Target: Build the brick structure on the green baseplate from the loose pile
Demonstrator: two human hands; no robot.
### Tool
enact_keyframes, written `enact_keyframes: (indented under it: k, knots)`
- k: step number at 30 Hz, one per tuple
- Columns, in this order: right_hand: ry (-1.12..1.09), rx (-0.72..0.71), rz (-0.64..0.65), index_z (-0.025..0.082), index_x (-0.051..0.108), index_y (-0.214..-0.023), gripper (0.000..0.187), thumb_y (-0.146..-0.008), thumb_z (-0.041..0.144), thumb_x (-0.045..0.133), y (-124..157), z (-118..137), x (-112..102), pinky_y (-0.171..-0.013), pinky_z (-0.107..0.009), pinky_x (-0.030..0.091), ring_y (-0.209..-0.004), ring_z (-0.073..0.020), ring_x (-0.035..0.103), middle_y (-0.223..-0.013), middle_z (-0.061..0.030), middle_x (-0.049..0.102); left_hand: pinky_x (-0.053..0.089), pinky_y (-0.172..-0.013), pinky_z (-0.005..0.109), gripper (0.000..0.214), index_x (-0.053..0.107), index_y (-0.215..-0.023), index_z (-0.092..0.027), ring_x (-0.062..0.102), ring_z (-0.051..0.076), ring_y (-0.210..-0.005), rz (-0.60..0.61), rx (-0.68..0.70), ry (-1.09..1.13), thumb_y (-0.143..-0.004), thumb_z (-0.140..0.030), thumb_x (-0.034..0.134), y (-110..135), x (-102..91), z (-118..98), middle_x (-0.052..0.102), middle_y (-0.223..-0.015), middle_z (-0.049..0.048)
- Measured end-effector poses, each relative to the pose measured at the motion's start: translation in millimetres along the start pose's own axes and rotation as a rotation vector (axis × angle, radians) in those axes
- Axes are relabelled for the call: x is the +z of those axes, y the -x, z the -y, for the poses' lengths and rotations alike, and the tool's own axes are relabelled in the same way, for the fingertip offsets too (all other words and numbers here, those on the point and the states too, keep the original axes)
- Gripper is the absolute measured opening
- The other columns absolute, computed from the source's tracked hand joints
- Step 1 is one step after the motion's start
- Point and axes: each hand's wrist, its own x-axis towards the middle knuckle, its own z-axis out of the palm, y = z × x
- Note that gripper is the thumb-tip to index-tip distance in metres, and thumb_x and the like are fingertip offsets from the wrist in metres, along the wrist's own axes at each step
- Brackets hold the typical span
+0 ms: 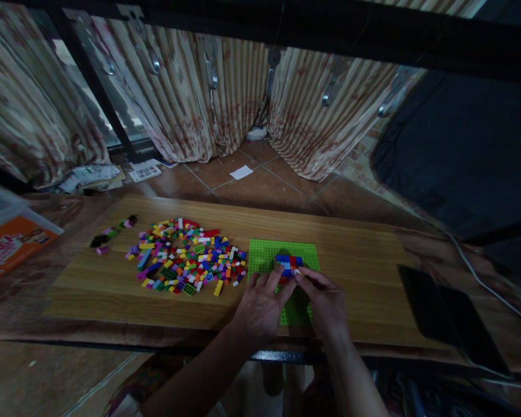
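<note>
On a wooden board [351, 272] lies a green studded baseplate [264, 256], and a small build of red, blue and white bricks [289, 264] stands on it. My right hand [325, 301] pinches the build's lower right edge between its fingertips. My left hand [263, 307] rests just below the build, with its fingers spread over the baseplate. Together the hands hide the lower half of the plate. To the left, a large loose pile of multicoloured bricks [186, 255] covers the board, and a short row of sorted bricks [113, 233] lies beyond it.
An orange printed box [13, 249] stands at the far left. Two dark flat panels [443, 313] and a white cable [481, 284] lie to the right of the board. Beyond the board's far edge are a tiled floor, papers and striped curtains.
</note>
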Motion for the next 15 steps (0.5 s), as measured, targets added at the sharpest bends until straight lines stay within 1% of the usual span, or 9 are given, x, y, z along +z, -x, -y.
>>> enact_keyframes:
  k: [6,12,15]
  knots:
    - [-0.066,0.07,0.018,0.021,0.076,-0.08,0.031,-0.053,0.036,0.083,0.1,3.4,0.6,-0.081,-0.037,0.048,-0.08,-0.0204,0.064,-0.082,-0.0034,0.074,0.037,-0.098,0.051,0.059,0.035,-0.143,-0.022,0.047,0.032,-0.119,-0.002,0.034,-0.051,-0.084,-0.024,0.046,-0.1,2.1,0.4,0.034,-0.147,0.0148]
    - [-0.08,0.058,0.045,0.021,0.076,-0.076,0.031,-0.051,0.036,0.084,-2.9,4.7,-0.5,-0.076,-0.038,0.049,-0.076,-0.0213,0.064,-0.079,-0.0043,0.074,0.038,-0.098,0.049,0.053,0.04,-0.14,-0.022,0.049,0.029,-0.116,0.023,-0.002,-0.106,-0.087,-0.018,0.04,-2.9,-0.1,-7.0,0.04,-0.145,0.0113]
    - [-0.07,0.064,0.058,0.021,0.075,-0.075,0.029,-0.051,0.036,0.084,-3.6,6.7,-0.6,-0.071,-0.035,0.049,-0.071,-0.0193,0.063,-0.076,-0.0035,0.073,0.038,-0.098,0.049,0.053,0.04,-0.14,-0.02,0.049,0.03,-0.115,0.024,0.001,-0.108,-0.086,-0.018,0.041,-2.8,-1.0,-9.7,0.042,-0.144,0.0106]
